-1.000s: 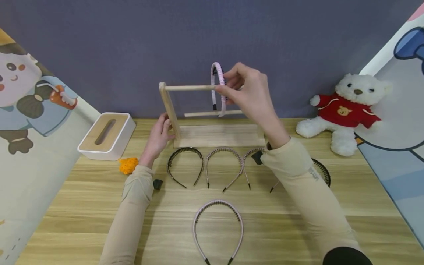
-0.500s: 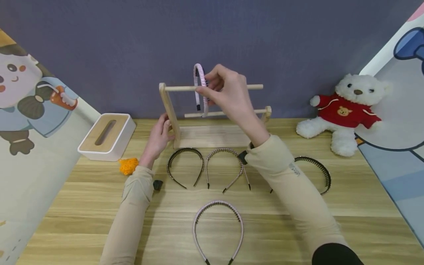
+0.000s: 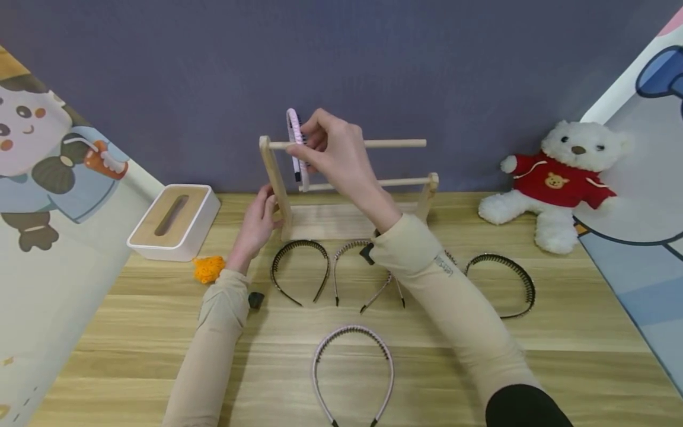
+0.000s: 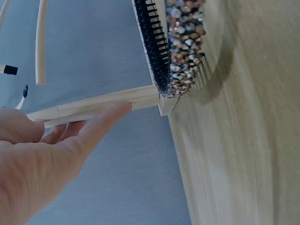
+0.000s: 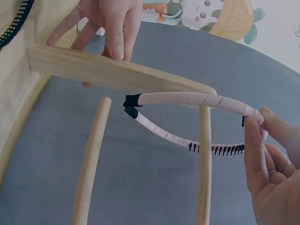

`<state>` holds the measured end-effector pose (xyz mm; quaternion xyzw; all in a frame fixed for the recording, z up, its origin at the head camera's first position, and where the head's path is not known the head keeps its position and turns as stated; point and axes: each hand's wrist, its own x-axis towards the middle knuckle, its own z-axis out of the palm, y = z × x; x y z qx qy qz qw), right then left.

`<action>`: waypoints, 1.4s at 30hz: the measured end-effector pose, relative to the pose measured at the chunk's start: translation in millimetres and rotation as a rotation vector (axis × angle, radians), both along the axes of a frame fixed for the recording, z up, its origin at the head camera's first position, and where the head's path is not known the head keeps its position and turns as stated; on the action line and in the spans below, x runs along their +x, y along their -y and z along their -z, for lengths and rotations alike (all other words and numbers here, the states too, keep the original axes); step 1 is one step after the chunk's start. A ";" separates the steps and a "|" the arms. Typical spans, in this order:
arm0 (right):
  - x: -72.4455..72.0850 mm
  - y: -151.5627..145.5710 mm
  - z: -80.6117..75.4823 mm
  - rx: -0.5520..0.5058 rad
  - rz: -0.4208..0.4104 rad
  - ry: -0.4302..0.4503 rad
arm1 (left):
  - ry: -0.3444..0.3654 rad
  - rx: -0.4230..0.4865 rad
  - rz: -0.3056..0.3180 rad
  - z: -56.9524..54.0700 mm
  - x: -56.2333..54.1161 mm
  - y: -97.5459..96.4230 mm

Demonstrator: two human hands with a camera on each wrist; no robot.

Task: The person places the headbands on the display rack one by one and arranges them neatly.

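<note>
My right hand (image 3: 341, 151) pinches a pale pink headband (image 3: 296, 142) with black comb teeth. The headband stands on edge around the upper rod (image 3: 395, 143) of a wooden rack, close to the left upright (image 3: 274, 178). In the right wrist view the headband's black tips (image 5: 132, 100) point away from my fingers, and the rod passes through the loop. My left hand (image 3: 257, 222) grips the left upright low down, thumb on one side and fingers on the other. The left wrist view shows one finger stretched along the upright (image 4: 93, 104).
A black headband (image 3: 274, 267), a beaded one (image 3: 335, 279) and another black one (image 3: 532, 290) lie before the rack; my right sleeve partly covers others. A pink headband (image 3: 315, 373) lies nearer. Around stand a tissue box (image 3: 194, 228), an orange lump (image 3: 208, 269) and a teddy bear (image 3: 555, 178).
My right hand has slid the pink headband leftward along the upper rod, from its middle to near the left upright. My left hand has stayed on the upright.
</note>
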<state>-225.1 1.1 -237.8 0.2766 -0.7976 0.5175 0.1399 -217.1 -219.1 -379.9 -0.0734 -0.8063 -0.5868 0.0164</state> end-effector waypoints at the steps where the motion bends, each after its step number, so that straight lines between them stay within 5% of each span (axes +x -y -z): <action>1: -0.8 2.5 0.7 0.002 -0.004 0.000 | 0.002 0.002 0.000 0.0 0.1 -0.2; 19: -14.7 27.7 19.2 0.073 -0.002 -0.032 | -0.004 0.005 0.009 -0.5 0.2 -1.0; 42: -13.3 36.5 20.8 0.228 0.078 -0.064 | -0.007 0.010 -0.010 0.1 -0.1 1.7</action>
